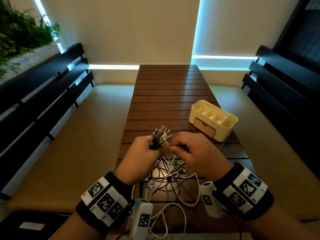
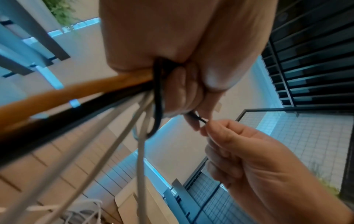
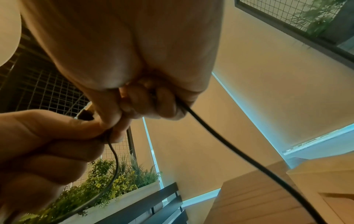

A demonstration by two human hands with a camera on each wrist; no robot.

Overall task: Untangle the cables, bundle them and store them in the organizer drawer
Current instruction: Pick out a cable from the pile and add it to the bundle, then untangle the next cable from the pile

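Note:
A tangle of white and black cables (image 1: 170, 179) lies on the near end of the slatted wooden table (image 1: 166, 94). My left hand (image 1: 142, 153) grips a bunch of cable plug ends (image 1: 161, 136) that fan upward out of the fist, with white and black cords (image 2: 141, 128) hanging below it. My right hand (image 1: 194, 151) sits right next to it and pinches a thin black cable (image 3: 229, 150) between thumb and fingers (image 2: 220, 133). The cream organizer (image 1: 213, 119) with its small front drawer (image 1: 205, 127) closed stands to the right.
Dark benches with beige seats (image 1: 78, 135) flank the table on both sides. A planter of green plants (image 1: 20, 32) is at the upper left. A window blind (image 1: 121, 28) hangs behind the table's far end.

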